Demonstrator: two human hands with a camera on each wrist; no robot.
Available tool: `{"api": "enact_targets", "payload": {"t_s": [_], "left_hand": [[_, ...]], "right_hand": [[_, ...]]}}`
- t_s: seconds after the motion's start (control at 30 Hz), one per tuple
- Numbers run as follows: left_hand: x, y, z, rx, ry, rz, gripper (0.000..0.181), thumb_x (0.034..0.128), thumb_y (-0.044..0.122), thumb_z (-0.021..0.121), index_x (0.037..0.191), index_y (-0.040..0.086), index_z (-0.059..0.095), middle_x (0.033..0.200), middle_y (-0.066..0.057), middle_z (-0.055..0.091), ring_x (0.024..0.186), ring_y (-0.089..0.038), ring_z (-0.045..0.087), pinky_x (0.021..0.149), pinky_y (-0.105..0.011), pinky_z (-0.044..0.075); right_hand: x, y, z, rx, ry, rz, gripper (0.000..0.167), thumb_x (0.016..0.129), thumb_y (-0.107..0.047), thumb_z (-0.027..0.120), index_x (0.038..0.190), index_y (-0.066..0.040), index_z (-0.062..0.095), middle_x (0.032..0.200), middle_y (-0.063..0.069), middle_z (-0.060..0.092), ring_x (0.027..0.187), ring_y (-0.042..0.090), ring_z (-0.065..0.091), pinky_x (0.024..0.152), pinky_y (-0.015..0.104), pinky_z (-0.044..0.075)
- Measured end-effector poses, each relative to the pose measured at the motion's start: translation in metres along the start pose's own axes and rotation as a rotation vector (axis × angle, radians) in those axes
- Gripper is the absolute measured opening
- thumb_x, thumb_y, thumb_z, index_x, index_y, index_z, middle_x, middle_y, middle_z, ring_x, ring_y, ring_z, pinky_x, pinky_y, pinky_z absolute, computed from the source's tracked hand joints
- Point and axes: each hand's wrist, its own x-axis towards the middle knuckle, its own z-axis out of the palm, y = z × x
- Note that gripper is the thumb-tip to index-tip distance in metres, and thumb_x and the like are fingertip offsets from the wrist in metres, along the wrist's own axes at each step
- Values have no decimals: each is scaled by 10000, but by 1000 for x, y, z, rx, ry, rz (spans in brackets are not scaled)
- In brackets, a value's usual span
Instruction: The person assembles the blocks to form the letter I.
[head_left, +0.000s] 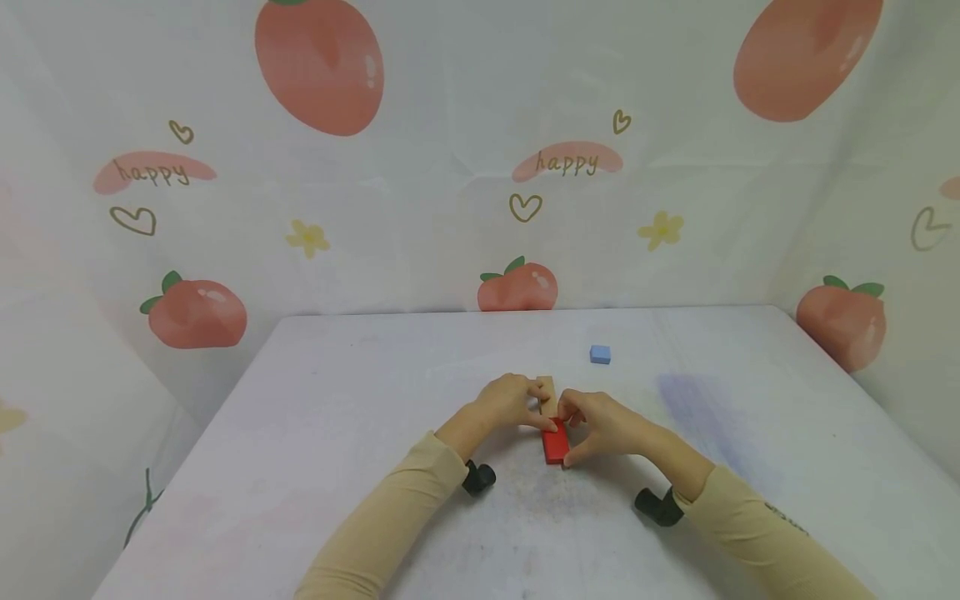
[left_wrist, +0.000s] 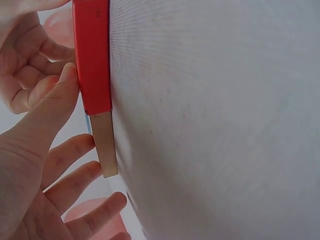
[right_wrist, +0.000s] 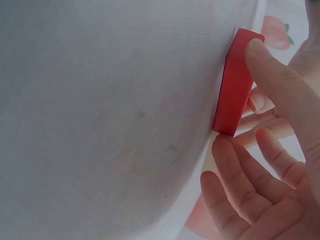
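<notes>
A red block (head_left: 555, 443) lies on the table, lined up end to end with a plain wooden block (head_left: 549, 385) behind it. My left hand (head_left: 512, 402) is on the left side of the pair: its thumb touches the red block, and two fingertips touch the wooden block (left_wrist: 104, 145). From the right, my right hand (head_left: 607, 423) spans the red block (right_wrist: 234, 87), thumb by its near end and a fingertip by the seam with the wooden block. In the right wrist view, fingers hide most of the wooden block.
Farther back on the white table (head_left: 375, 392) lies a small blue block (head_left: 600, 355). A dark wrist-worn device (head_left: 480, 478) sits under the left wrist, another (head_left: 658, 507) under the right. A printed curtain (head_left: 435, 167) hangs behind the table's back edge.
</notes>
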Motion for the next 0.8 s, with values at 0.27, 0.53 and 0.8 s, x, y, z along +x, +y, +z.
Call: {"api": "enact_targets", "payload": {"t_s": [0.27, 0.53, 0.8], "left_hand": [[-1, -1, 1, -27, 18, 6, 574, 716, 448, 768, 1228, 228, 626, 1397, 33, 504, 1245, -210, 514, 952, -309, 478], [-2, 0, 1, -36, 26, 0, 563, 716, 439, 771, 1217, 220, 637, 1388, 22, 517, 1230, -209, 524, 961, -317, 476], [-1, 0, 2, -24, 27, 12, 567, 724, 445, 763, 1226, 218, 632, 1371, 10, 537, 1235, -206, 523, 974, -331, 468]], "right_hand": [[1, 0, 0, -3, -6, 2, 480, 647, -237, 847, 945, -68, 511, 914, 11, 606, 867, 189, 646, 778, 283, 546], [1, 2, 0, -6, -8, 12, 491, 647, -258, 847, 952, -69, 513, 917, 4, 602, 879, 184, 650, 787, 285, 547], [0, 2, 1, 6, -6, 29, 506, 639, -268, 850, 959, -67, 514, 924, 9, 598, 894, 206, 650, 799, 300, 541]]}}
